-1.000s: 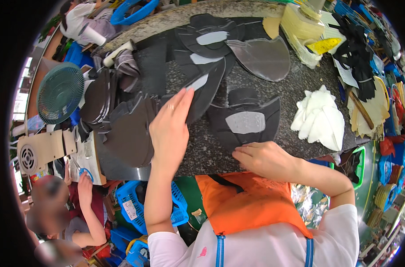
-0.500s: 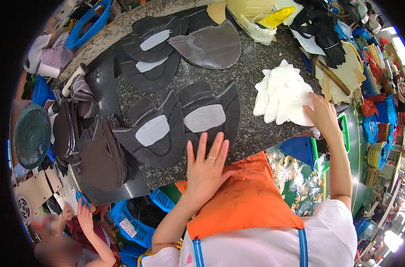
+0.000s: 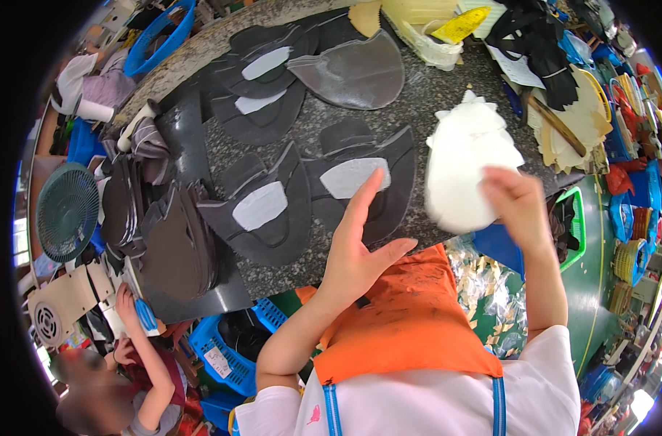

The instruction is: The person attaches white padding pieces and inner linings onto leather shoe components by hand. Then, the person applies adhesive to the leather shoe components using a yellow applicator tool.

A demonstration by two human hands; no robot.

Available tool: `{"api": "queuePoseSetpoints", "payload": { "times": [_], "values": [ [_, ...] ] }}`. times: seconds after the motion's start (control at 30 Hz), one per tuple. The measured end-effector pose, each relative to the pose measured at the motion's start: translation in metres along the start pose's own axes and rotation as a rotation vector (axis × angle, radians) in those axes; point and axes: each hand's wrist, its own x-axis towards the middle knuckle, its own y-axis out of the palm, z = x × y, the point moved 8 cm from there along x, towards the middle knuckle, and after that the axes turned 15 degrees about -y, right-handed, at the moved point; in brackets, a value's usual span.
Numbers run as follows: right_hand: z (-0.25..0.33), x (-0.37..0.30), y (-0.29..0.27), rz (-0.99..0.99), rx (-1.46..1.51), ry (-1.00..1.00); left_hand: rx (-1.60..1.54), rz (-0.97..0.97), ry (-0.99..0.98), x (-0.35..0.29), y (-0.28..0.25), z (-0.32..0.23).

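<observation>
My right hand [image 3: 518, 211] pinches the edge of a white, rounded flat piece [image 3: 454, 192], both slightly blurred. That piece covers much of a pile of similar white pieces [image 3: 476, 112] at the right of the stone-topped table. My left hand [image 3: 356, 251] is turned on its side with its fingers straight and thumb apart, over the lower part of a dark grey cut panel [image 3: 402, 163]; I cannot tell whether it touches. A pale patch [image 3: 349, 178] lies on this panel. To its left, a matching dark panel [image 3: 276, 243] carries another pale patch [image 3: 260, 206].
More dark panels [image 3: 254, 120] and a shiny dark piece [image 3: 356, 76] lie farther back. Stacked dark pieces [image 3: 174, 251] stand left, beside a green fan [image 3: 67, 211]. A wooden-handled tool [image 3: 556, 125] rests at right. A co-worker's arm [image 3: 149, 363] shows lower left; blue baskets [image 3: 225, 356] stand below.
My left hand has lifted from flat on the dark panel and turned sideways. My right hand has moved left and down, bringing a white piece with it off the fanned pile.
</observation>
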Motion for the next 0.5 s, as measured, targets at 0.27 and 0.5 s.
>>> {"api": "queuePoseSetpoints", "payload": {
  "times": [0.27,0.5],
  "values": [
    [0.092,0.009,0.100,0.166,0.114,-0.396,-0.029,-0.413,0.237,-0.023,-0.037,-0.037],
    [0.116,0.007,0.101,0.206,0.050,-0.491,-0.014,-0.378,0.252,-0.030,-0.052,-0.038]
  ]
}}
